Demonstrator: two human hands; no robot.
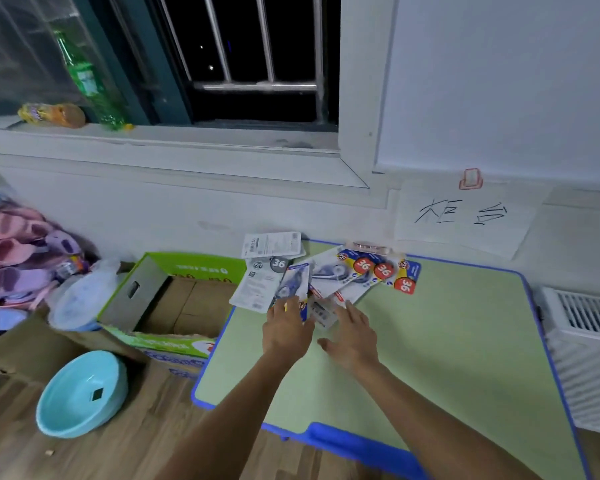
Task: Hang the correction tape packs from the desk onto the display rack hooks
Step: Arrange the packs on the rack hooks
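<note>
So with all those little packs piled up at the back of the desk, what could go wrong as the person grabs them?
Two risks, judging by the picture. The correction tape packs overlap in a loose fan, so the left hand, which holds one pack, might drag its neighbours along. Some packs overhang the desk edge above the open cardboard box; a nudge from the right hand could tip them in. No display rack is in view.

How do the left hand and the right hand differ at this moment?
1. The left hand holds a correction tape pack in its grip, lifted at an angle; the right hand holds nothing.
2. The left hand's fingers curl round the pack; the right hand's fingers are spread, reaching toward the pile of packs.
Both are over the far part of the green desk.
</note>
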